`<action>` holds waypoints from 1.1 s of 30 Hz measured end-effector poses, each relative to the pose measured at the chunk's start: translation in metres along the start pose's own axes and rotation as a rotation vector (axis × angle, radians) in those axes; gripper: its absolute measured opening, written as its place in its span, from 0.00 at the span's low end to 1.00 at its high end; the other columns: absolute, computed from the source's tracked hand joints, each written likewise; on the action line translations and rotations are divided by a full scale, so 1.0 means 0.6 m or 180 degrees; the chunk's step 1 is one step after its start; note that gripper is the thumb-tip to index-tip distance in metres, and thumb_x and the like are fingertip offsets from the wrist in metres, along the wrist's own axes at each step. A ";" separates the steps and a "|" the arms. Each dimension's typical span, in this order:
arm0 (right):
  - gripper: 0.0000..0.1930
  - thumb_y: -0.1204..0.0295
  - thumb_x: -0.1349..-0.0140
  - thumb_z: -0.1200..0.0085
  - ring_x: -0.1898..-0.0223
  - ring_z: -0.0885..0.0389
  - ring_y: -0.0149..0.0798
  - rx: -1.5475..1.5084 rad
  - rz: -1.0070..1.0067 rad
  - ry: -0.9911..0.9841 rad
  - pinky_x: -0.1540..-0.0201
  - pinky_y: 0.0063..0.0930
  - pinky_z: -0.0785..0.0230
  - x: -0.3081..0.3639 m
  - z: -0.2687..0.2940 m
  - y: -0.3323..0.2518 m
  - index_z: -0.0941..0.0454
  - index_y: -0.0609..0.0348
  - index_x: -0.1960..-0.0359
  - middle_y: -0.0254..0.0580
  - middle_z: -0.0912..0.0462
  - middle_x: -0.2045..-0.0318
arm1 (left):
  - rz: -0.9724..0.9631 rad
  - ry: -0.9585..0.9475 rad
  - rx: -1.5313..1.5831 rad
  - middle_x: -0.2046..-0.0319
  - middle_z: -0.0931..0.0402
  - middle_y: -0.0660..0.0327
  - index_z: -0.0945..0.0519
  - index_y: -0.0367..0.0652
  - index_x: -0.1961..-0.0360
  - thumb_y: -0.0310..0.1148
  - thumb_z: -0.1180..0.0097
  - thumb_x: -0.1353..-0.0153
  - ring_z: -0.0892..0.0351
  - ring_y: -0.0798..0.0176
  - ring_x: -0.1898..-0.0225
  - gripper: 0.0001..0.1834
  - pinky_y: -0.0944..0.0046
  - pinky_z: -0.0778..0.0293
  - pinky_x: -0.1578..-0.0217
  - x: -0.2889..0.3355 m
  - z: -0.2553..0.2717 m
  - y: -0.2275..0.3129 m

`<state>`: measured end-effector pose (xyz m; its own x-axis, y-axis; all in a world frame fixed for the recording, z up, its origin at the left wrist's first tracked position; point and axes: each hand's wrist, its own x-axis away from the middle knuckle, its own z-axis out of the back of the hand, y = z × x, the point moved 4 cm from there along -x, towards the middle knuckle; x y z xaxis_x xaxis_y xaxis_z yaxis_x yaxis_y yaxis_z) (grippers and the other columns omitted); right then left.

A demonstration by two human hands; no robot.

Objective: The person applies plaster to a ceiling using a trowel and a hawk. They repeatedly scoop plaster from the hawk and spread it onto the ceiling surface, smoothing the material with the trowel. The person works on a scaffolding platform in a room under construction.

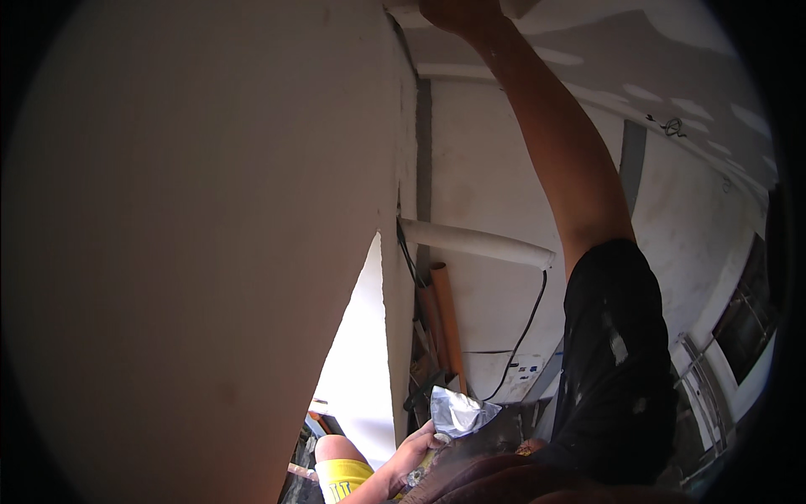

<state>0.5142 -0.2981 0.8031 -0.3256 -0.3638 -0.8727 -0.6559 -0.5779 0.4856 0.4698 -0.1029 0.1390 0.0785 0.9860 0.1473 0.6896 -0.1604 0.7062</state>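
Note:
My right arm, in a black sleeve with pale smears, stretches up to the ceiling. At the top edge my right hand point(463, 12) looks closed, near where wall and ceiling meet. The picture's edge cuts off its fingers, so what it holds is hidden; a pale flat shape shows beside it. Low in the middle, my left hand point(411, 452) is wrapped round the handle of a wide putty knife point(464, 413). Its silver blade points up and carries a white, paste-like smear.
A large plain wall point(185, 235) fills the left side, beside a bright opening point(361, 361). A pale pipe point(478, 240) juts from it with a black cable point(536, 307) hanging down. Orange pipes point(448, 323) lean behind. Loose wires point(672, 127) hang from the patched ceiling point(625, 63).

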 end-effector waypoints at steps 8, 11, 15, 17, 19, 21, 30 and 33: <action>0.22 0.71 0.32 0.55 0.34 0.26 0.37 0.0145 0.0161 -0.0291 0.33 0.41 0.38 0.054 0.001 -0.044 0.23 0.49 0.36 0.35 0.22 0.35 | -0.0034 -0.0074 0.0177 0.62 0.25 0.61 0.34 0.39 0.34 0.25 0.55 0.39 0.27 0.73 0.78 0.29 0.74 0.31 0.79 -0.001 -0.006 0.005; 0.22 0.70 0.30 0.55 0.33 0.27 0.38 0.0186 0.0210 -0.0397 0.31 0.42 0.40 0.074 0.001 -0.055 0.25 0.50 0.35 0.35 0.24 0.34 | -0.0037 -0.0129 0.0252 0.62 0.25 0.60 0.33 0.39 0.35 0.24 0.55 0.39 0.28 0.72 0.78 0.28 0.74 0.31 0.79 0.001 -0.009 0.008; 0.21 0.70 0.27 0.58 0.34 0.27 0.41 0.0011 0.0353 -0.0640 0.32 0.45 0.38 0.097 0.021 -0.057 0.28 0.55 0.35 0.40 0.25 0.34 | -0.0062 -0.0174 0.0418 0.65 0.25 0.59 0.33 0.39 0.36 0.24 0.56 0.39 0.28 0.70 0.79 0.27 0.72 0.31 0.79 0.009 -0.032 0.019; 0.20 0.74 0.28 0.56 0.40 0.23 0.44 -0.0176 0.0390 -0.0367 0.36 0.45 0.33 0.116 0.043 -0.058 0.26 0.56 0.37 0.42 0.21 0.39 | -0.0073 -0.0228 0.0419 0.68 0.26 0.58 0.33 0.39 0.36 0.24 0.56 0.38 0.29 0.69 0.80 0.26 0.72 0.31 0.80 0.011 -0.037 0.020; 0.22 0.80 0.34 0.49 0.48 0.17 0.45 -0.0261 0.0377 0.0211 0.43 0.42 0.28 0.160 0.071 -0.069 0.22 0.50 0.39 0.40 0.15 0.48 | -0.0050 -0.0313 0.0336 0.71 0.27 0.58 0.33 0.40 0.37 0.24 0.57 0.38 0.30 0.68 0.81 0.26 0.71 0.32 0.80 -0.003 -0.018 0.007; 0.20 0.78 0.32 0.50 0.46 0.19 0.43 -0.0816 0.0047 -0.0041 0.41 0.41 0.30 0.213 0.115 -0.084 0.21 0.48 0.40 0.38 0.15 0.47 | -0.0109 -0.0357 0.0296 0.74 0.28 0.59 0.34 0.39 0.37 0.24 0.57 0.38 0.30 0.68 0.82 0.26 0.71 0.33 0.81 0.003 -0.023 0.015; 0.14 0.72 0.24 0.51 0.51 0.17 0.32 -0.4546 -0.2840 -0.1390 0.44 0.32 0.26 0.719 0.230 -0.116 0.20 0.57 0.41 0.37 0.13 0.51 | -0.0176 -0.0581 0.0611 0.79 0.33 0.55 0.37 0.47 0.34 0.25 0.58 0.37 0.37 0.66 0.86 0.28 0.70 0.36 0.85 0.022 -0.055 0.022; 0.14 0.75 0.25 0.50 0.46 0.17 0.38 -0.6000 -0.3856 -0.1191 0.40 0.38 0.24 0.882 0.256 -0.183 0.20 0.65 0.44 0.44 0.15 0.49 | -0.0170 -0.0848 0.0963 0.80 0.33 0.55 0.37 0.48 0.34 0.26 0.58 0.37 0.38 0.66 0.88 0.28 0.71 0.36 0.87 0.013 -0.054 0.010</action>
<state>0.3093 -0.3153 0.2803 -0.6202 0.5520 -0.5574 0.5214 -0.2408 -0.8186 0.4513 -0.0976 0.1667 0.1933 0.9764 -0.0968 0.8754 -0.1271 0.4664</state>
